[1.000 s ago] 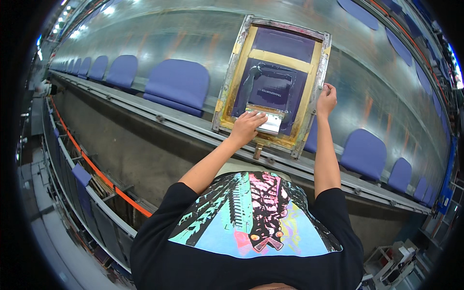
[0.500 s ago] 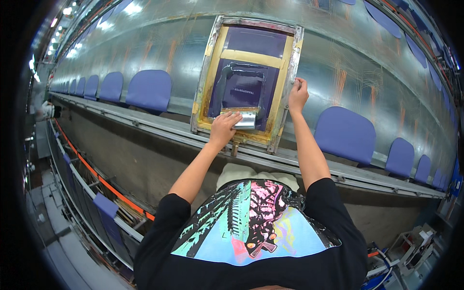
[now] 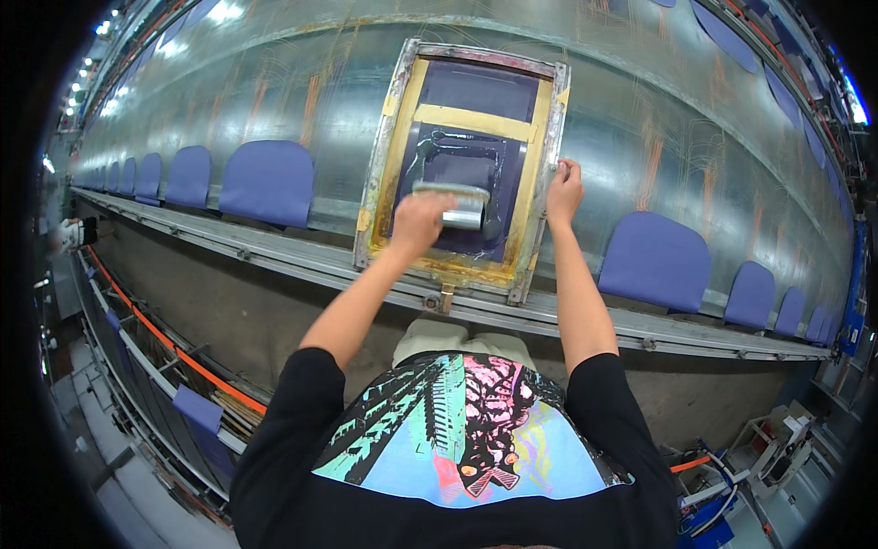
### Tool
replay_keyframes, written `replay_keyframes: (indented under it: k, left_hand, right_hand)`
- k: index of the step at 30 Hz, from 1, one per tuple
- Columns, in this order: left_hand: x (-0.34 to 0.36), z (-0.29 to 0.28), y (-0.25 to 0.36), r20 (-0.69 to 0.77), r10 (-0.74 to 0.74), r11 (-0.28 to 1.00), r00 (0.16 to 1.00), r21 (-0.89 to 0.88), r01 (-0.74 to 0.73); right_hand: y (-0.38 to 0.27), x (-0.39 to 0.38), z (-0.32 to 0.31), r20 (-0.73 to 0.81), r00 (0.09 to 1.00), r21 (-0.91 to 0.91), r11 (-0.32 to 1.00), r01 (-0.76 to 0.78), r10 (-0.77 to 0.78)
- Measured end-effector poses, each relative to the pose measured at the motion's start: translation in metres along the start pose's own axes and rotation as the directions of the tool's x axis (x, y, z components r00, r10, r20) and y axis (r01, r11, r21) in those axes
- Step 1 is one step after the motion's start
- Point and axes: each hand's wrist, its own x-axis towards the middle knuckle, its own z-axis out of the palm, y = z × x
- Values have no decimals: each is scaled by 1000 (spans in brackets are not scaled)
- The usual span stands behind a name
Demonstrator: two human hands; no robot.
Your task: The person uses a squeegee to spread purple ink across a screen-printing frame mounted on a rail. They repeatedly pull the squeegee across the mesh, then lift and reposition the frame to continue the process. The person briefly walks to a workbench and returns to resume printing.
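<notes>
Here is the printing screen, a metal frame edged in yellow tape, lying flat on the long shiny table right in front of the person. The left hand is closed over the squeegee, whose pale blade lies crosswise on the dark inked window in the middle of the mesh, towards the near end of that window. The right hand is curled around the right rail of the frame, fingers gripping the metal edge, pinning it down.

Blue fabric pieces lie in a row along the table, stretching away to the left, with more of them off to the right, all well apart from one another. A steel rail runs along the near edge of the table, just below the frame.

To make this stroke a good one, I would judge that the blade wants even pressure across its whole width and a steady tilt, so the ink spreads without streaks. The right hand should keep the frame from sliding, because any shift would likely smear the print underneath. A one-handed pull can twist, so watch that the squeegee stays square to the taped borders and covers the full open window.
</notes>
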Motion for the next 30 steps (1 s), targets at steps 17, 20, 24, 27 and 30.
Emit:
replay_keyframes:
  k: [17, 20, 24, 27, 30]
  left_hand:
    - [-4, 49, 12, -22, 111, 993, 994, 50, -110]
    - [-27, 55, 37, 78, 126, 992, 989, -7, -126]
    - [-36, 44, 62, 77, 76, 996, 994, -53, -72]
    - [-42, 24, 53, 86, 28, 999, 996, -40, -24]
    - [-57, 2, 35, 94, -42, 999, 995, -11, 43]
  right_hand:
    - [51, 54, -3, -67, 994, -28, 996, 83, -85]
    - [61, 57, -31, -124, 991, -26, 999, 48, -51]
    - [41, 50, -47, -142, 990, 5, 1000, 26, -25]
    - [34, 31, -25, -103, 994, -2, 999, 43, -43]
    - [20, 7, 8, -106, 991, 97, 992, 86, -76]
